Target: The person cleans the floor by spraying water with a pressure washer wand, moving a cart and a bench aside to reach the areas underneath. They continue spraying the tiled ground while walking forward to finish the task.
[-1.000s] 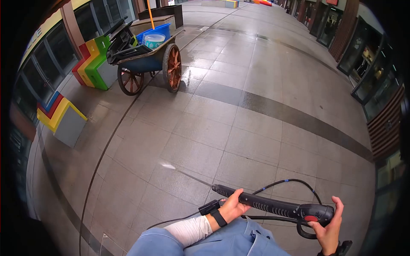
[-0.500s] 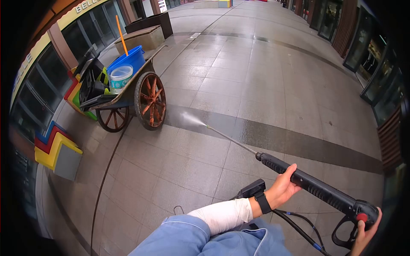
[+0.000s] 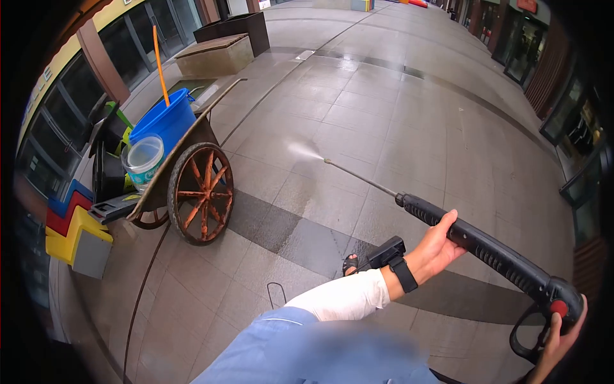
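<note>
A black pressure washer gun (image 3: pixel 486 246) runs diagonally across the lower right. My left hand (image 3: pixel 440 246) supports its long ribbed body from below, thumb along the upper side. At the rear, my right hand (image 3: pixel 566 333) is wrapped round the grip behind the trigger guard, the thumb by a red button (image 3: pixel 559 308). From the tip of the thin metal lance (image 3: pixel 361 177) a white water spray (image 3: pixel 303 151) fans out toward the wet paving. A black strap with a box-shaped device (image 3: pixel 388 251) sits on my left wrist, above a white sleeve cover (image 3: pixel 345 296).
A two-wheeled cart (image 3: pixel 182 150) with rusty spoked wheels stands at left, carrying a blue bucket (image 3: pixel 165 123) and a clear tub (image 3: pixel 146 153). Beside it is a yellow, red and blue block (image 3: pixel 77 233). A dark hose (image 3: pixel 142 301) crosses the paving. Planters (image 3: pixel 217 56) stand farther back.
The view has advanced; the cart looks nearer and farther left. A sandalled foot has come into view. The spray continues, aimed at paving farther ahead. Both hands keep their hold.
</note>
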A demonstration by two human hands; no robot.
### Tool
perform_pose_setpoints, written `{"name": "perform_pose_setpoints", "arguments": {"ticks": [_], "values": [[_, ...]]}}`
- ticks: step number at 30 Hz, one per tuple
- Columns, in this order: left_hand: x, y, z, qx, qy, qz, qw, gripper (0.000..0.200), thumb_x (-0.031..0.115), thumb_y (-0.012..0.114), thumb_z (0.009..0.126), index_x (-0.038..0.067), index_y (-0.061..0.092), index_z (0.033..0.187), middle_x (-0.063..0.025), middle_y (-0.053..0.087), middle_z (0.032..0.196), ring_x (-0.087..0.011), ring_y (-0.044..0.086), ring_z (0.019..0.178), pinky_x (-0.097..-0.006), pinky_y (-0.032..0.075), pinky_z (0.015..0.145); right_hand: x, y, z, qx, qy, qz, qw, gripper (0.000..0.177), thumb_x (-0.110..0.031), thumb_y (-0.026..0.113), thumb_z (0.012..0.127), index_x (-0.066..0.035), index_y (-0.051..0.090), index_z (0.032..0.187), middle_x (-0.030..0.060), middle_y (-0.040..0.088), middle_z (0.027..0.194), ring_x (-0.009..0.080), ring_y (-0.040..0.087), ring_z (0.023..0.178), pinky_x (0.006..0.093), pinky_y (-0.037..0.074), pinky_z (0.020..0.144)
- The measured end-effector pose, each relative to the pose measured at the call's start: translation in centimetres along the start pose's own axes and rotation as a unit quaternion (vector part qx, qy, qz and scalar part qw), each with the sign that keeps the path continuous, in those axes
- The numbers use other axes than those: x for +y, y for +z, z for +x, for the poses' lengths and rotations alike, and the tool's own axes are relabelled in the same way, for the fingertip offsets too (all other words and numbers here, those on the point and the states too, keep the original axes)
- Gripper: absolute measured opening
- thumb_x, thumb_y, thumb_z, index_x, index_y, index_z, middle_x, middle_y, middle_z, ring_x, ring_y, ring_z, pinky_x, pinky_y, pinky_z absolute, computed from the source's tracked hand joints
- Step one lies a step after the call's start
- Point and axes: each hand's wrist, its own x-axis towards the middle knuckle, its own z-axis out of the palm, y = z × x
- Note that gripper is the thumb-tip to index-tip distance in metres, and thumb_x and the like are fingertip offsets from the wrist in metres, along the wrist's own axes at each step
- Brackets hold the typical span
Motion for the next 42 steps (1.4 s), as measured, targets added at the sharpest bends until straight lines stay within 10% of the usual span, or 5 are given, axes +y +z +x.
{"name": "perform_pose_setpoints", "arguments": {"ticks": [12, 17, 25, 42], "values": [[30.3, 8.8, 32.2, -0.075, 0.044, -0.014, 0.996, 0.029, 0.030, 0.048, 0.088, 0.004, 0.046, 0.099, -0.0098, 0.051, 0.102, -0.0205, 0.051, 0.096, -0.0400, 0.041, 0.088, -3.0, 23.4, 37.6, 0.044, -0.073, -0.036, 0.996, 0.053, -0.016, 0.052, 0.085, 0.002, 0.030, 0.130, 0.0125, 0.040, 0.124, 0.0189, 0.039, 0.115, 0.0278, 0.027, 0.096], [42.9, 8.1, 46.1, -0.111, 0.079, 0.009, 0.991, 0.028, 0.031, 0.049, 0.087, 0.004, 0.046, 0.092, -0.0122, 0.052, 0.095, -0.0222, 0.053, 0.091, -0.0406, 0.043, 0.086, 2.4, 34.2, 49.0, 0.057, 0.039, -0.036, 0.997, 0.050, -0.013, 0.052, 0.085, 0.001, 0.032, 0.129, 0.0105, 0.045, 0.119, 0.0179, 0.044, 0.108, 0.0271, 0.030, 0.093], [65.8, 9.9, 68.6, -0.057, 0.097, 0.094, 0.989, 0.027, 0.030, 0.049, 0.086, 0.003, 0.046, 0.087, -0.0116, 0.054, 0.084, -0.0245, 0.056, 0.085, -0.0397, 0.046, 0.080, -2.6, 60.1, 71.0, 0.066, -0.004, 0.052, 0.996, 0.044, -0.007, 0.056, 0.079, 0.002, 0.040, 0.119, 0.0093, 0.045, 0.111, 0.0168, 0.046, 0.097, 0.0263, 0.035, 0.087], [103.3, 9.0, 97.2, 0.034, 0.175, 0.136, 0.975, 0.024, 0.029, 0.048, 0.086, 0.005, 0.047, 0.092, -0.0085, 0.056, 0.089, -0.0213, 0.057, 0.082, -0.0395, 0.047, 0.077, -9.6, 95.5, 106.5, 0.028, 0.017, 0.095, 0.995, 0.049, -0.016, 0.062, 0.078, 0.000, 0.038, 0.117, 0.0104, 0.046, 0.101, 0.0164, 0.050, 0.087, 0.0250, 0.039, 0.079]]}}
